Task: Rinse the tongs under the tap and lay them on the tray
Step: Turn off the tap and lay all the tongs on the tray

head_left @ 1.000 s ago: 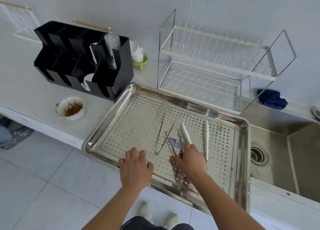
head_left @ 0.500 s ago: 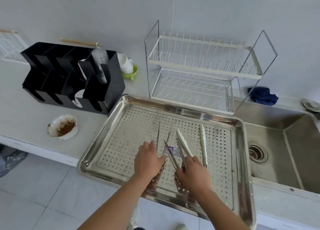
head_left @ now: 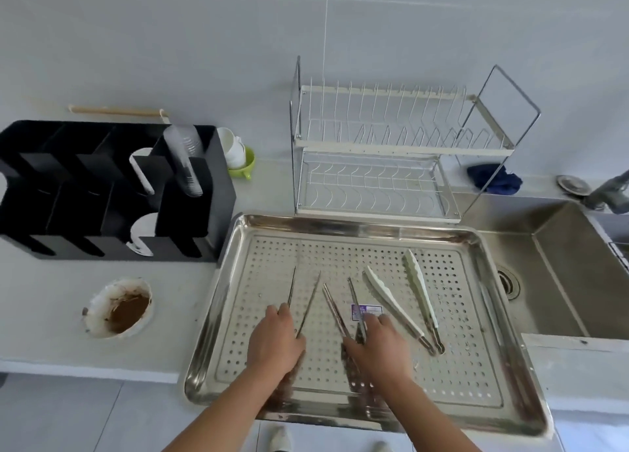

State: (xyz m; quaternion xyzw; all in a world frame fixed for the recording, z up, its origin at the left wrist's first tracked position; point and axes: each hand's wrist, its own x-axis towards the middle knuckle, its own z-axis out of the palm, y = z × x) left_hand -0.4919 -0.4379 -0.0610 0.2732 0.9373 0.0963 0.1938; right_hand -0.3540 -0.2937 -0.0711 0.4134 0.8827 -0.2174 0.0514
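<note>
A perforated steel tray (head_left: 340, 223) lies on the counter with three tongs on it. My left hand (head_left: 275, 342) grips the hinge end of the thin metal tongs on the left (head_left: 308, 295), whose arms point away from me. My right hand (head_left: 377, 346) holds the middle pair of thin metal tongs (head_left: 333, 303) near its hinge. The white-tipped tongs (head_left: 401, 301) lie free on the tray, to the right of my right hand. The tap (head_left: 609, 192) shows at the far right edge above the steel sink (head_left: 561, 281).
A wire dish rack (head_left: 391, 152) stands behind the tray. A black organiser (head_left: 112, 192) sits at the left, with a dirty bowl (head_left: 119, 307) in front of it. A blue cloth (head_left: 493, 179) lies behind the sink. The tray's front edge overhangs the counter.
My right hand has let go of the white-tipped tongs, which now lie on the tray, and has moved onto the middle tongs. My left hand has closed on the left tongs.
</note>
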